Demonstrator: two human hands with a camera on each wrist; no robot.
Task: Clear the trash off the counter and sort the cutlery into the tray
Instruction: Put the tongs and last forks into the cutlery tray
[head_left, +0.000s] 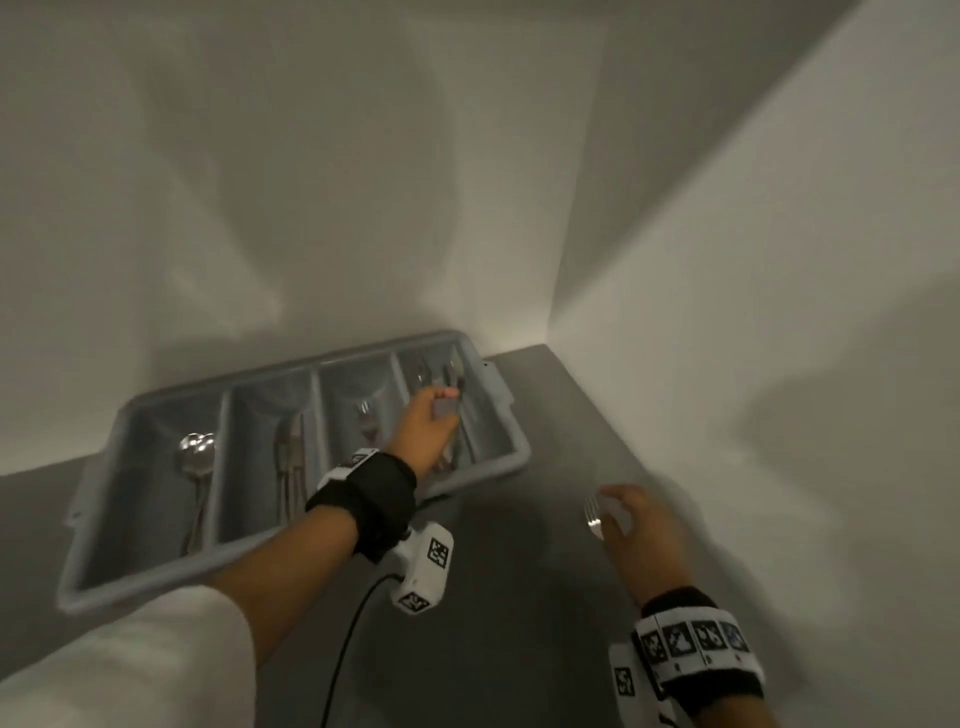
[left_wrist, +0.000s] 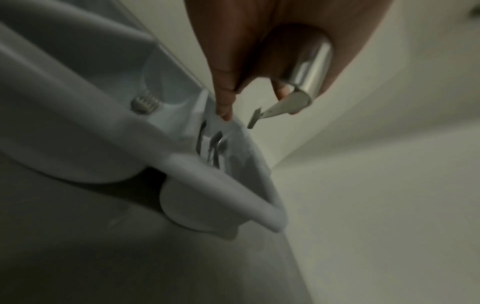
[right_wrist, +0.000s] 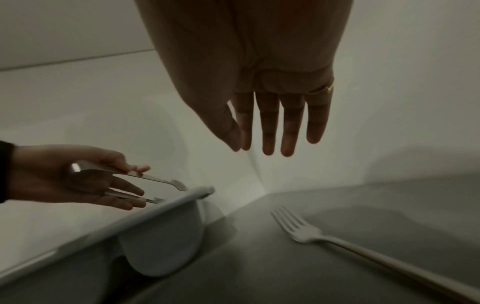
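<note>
Fork (right_wrist: 337, 244): flat on grey counter (head_left: 519, 597), right of tray (head_left: 78, 587), well apart from it. Tines toward back corner, handle running back toward the person; long axis roughly in line with right forearm. Partly hidden under the palm in head view; whole in right wrist view.

Right hand (right_wrist: 262, 92): above the fork, fingers (right_wrist: 291, 131) straight and close together, pointing ahead and down, thumb alongside. Empty. Not touching the fork; tines ahead of and below the fingertips, handle beneath the wrist. Plainly the nearer hand. Likely needs a lowering and a pinch across the handle.

Left hand (head_left: 423, 431): over the rightmost tray compartment, occupied. Holds small metal tongs (right_wrist: 135, 174), thumb and forefinger on the upper arm, other fingers loose under the lower arm; serrated tips apart, pointing over the far rim. Release looks imminent, but not certain.

Tray: four long compartments side by side, against the wall. Spoons (head_left: 196, 452) in leftmost; cutlery, blurred, in the second and third; dark-tipped pieces in rightmost.

Fork's proper compartment: cannot tell for sure; third from left a fair guess. No trash in view.
</note>
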